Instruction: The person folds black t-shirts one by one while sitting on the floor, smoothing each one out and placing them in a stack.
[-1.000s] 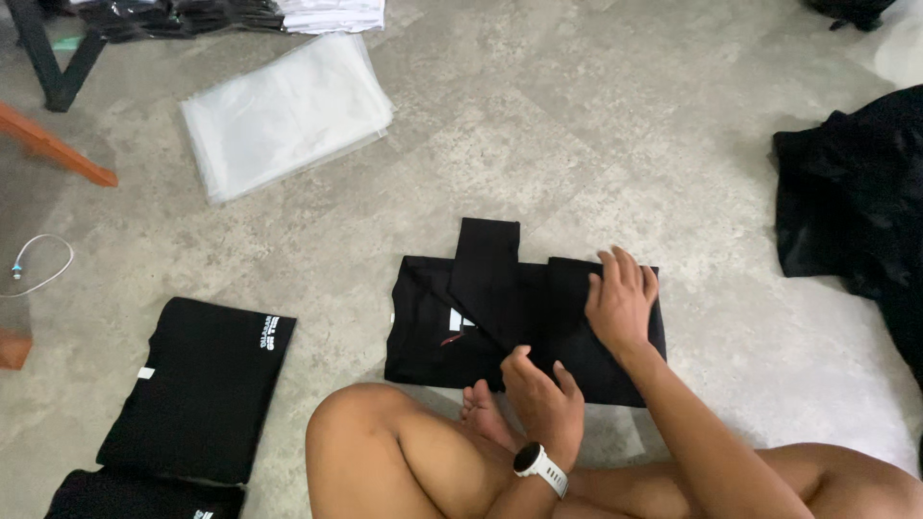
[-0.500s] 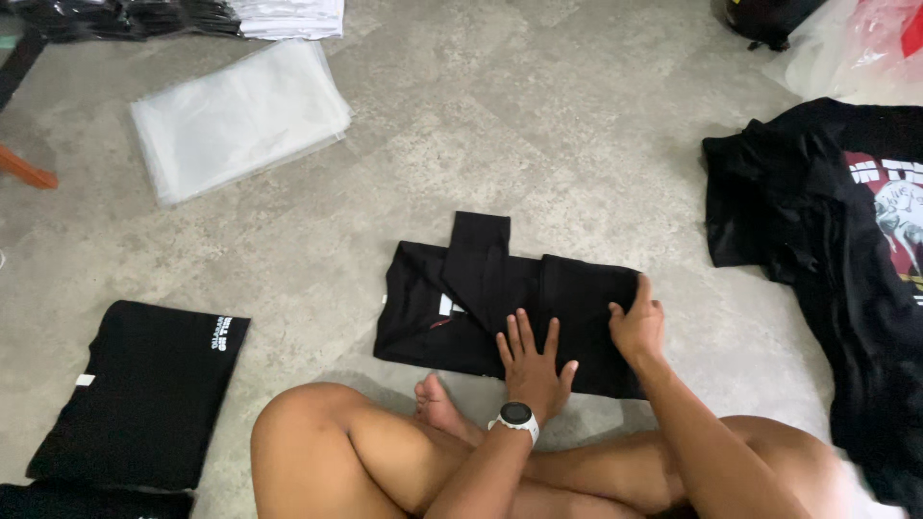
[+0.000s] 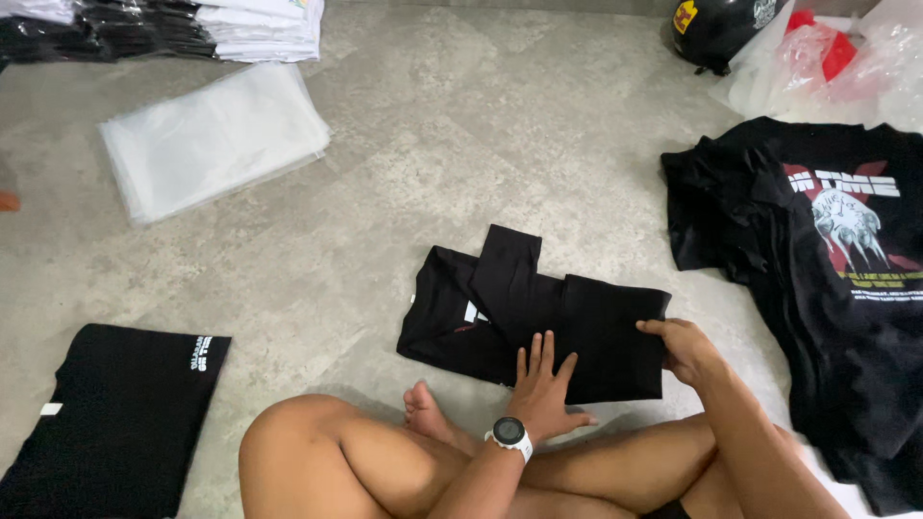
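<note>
While the half-folded black shirt (image 3: 538, 312) lies on the floor (image 3: 461, 163) before the crossed legs, the right hand (image 3: 685, 348) has slid from its top to its right edge and now pinches the cloth there; the left hand (image 3: 544, 389) has moved up and presses flat, fingers spread, holding nothing. The fold looks set to close. Around it: one folded black shirt (image 3: 120, 413) left, one heap of printed shirts (image 3: 827, 259) right, one stack of clear bags (image 3: 213, 139).
</note>
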